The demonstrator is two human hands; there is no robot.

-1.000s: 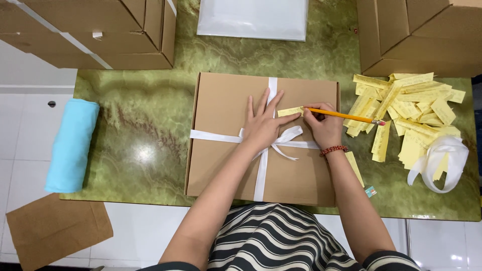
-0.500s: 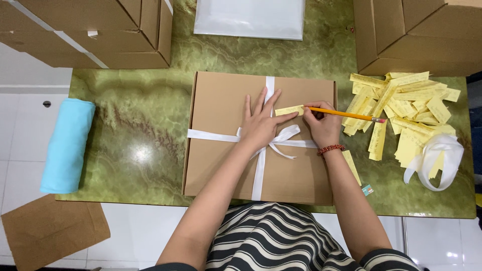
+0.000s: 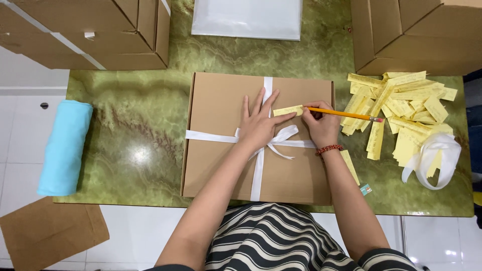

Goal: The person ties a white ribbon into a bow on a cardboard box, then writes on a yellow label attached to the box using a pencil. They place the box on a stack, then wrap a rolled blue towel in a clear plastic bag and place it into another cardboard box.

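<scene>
Small yellow paper slip (image 3: 287, 110) lies on the lid of the flat brown cardboard box (image 3: 221, 145), just right of the white ribbon (image 3: 211, 136) that crosses the box and is tied in a bow near the middle. The left hand (image 3: 258, 125) rests flat on the lid, fingers (image 3: 261, 100) spread and released, with the forefinger tip pressing the slip's left end, apparently so the paper cannot slide. The right hand (image 3: 321, 125), a red beaded bracelet (image 3: 329, 148) on its wrist, has its fingers clenched around an orange pencil (image 3: 344, 114) held nearly level, tip on the slip's right end as for writing. The box sits in the middle of the green marbled tabletop (image 3: 135, 130). To the right a loose heap of yellow paper slips (image 3: 396, 105) lies within reach, with a coil of white ribbon (image 3: 434, 158) beside it. A rolled light blue cloth (image 3: 65, 145) lies at the left edge
</scene>
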